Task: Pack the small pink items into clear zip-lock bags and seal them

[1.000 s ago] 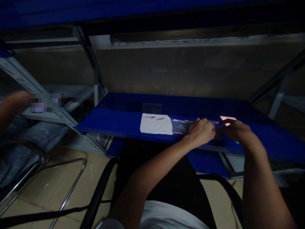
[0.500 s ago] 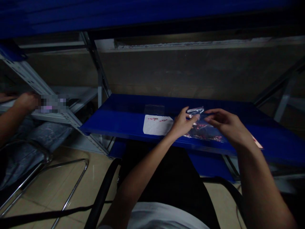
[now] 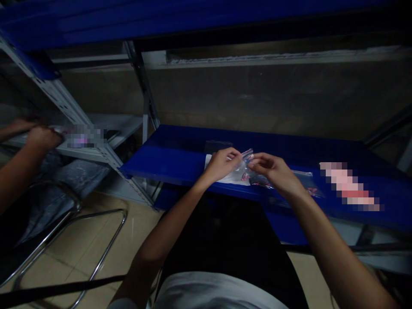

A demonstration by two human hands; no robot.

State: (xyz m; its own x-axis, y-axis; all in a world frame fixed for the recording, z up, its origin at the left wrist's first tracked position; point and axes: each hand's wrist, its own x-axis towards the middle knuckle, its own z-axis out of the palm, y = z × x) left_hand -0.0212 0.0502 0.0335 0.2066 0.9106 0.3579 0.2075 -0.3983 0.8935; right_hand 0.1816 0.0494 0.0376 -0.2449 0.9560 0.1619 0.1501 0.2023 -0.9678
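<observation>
My left hand (image 3: 222, 164) pinches the upper edge of a small clear plastic bag (image 3: 242, 168) with thumb and fingers. My right hand (image 3: 273, 171) closes on the bag's other side, near its top. Some tiny pink pieces show low in the bag. A white sheet of paper (image 3: 230, 178) lies under the bag and my left hand, mostly covered. To the right, partly behind my right wrist, another clear bag (image 3: 304, 177) with small reddish pieces lies on the blue shelf (image 3: 180, 154).
A flat clear bag (image 3: 219, 146) lies behind the paper. A pixelated pinkish item (image 3: 349, 186) rests at the right. On the left, another person's hand (image 3: 43, 138) is at a grey shelf (image 3: 125, 124), beyond a metal upright (image 3: 69, 101). A blue shelf (image 3: 206, 21) hangs overhead.
Both hands have moved left over the paper with a clear bag. My right hand, apart from the bag before, now grips it. The bag at the right is uncovered. The view has shifted right.
</observation>
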